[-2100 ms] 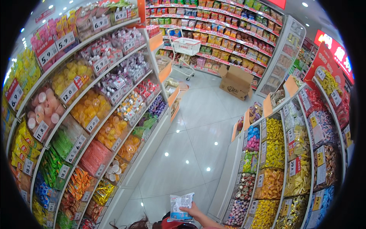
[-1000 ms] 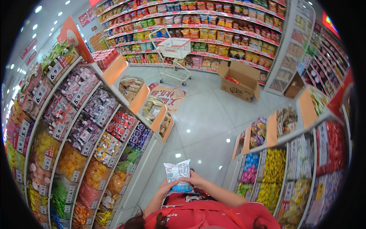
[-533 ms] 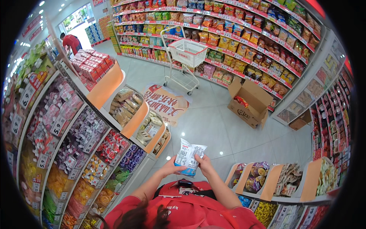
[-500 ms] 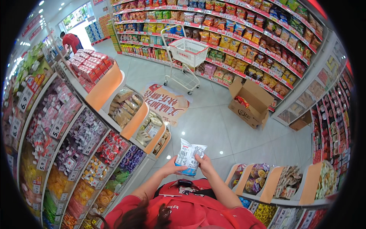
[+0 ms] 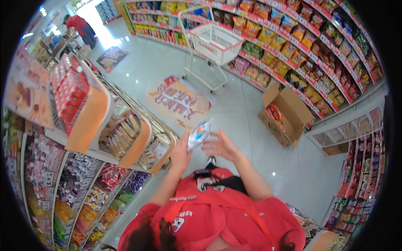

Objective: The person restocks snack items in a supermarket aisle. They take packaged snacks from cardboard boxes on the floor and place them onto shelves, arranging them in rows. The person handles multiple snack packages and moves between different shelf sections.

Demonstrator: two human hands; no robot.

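Note:
A small white and blue snack bag (image 5: pixel 199 134) is held out in front of my body. My left hand (image 5: pixel 181 152) grips it along its left side. Just right of the bag, my right hand (image 5: pixel 222 146) has its fingers spread and holds nothing. Its fingertips are close to the bag's edge, and slight blur hides whether they touch. Beyond and to the right stands an open cardboard box (image 5: pixel 294 119) with red packets (image 5: pixel 275 113) inside.
A white shopping cart (image 5: pixel 217 42) stands before the long shelves of bagged snacks (image 5: pixel 289 50). At left, a display stand (image 5: pixel 88 121) with orange dividers reaches close to my left arm. Another person (image 5: pixel 79 29) in red is at the far left.
My right hand has let go of the snack bag and opened beside it. The bag has turned and moved farther from my body in my left hand. The whole view has shifted.

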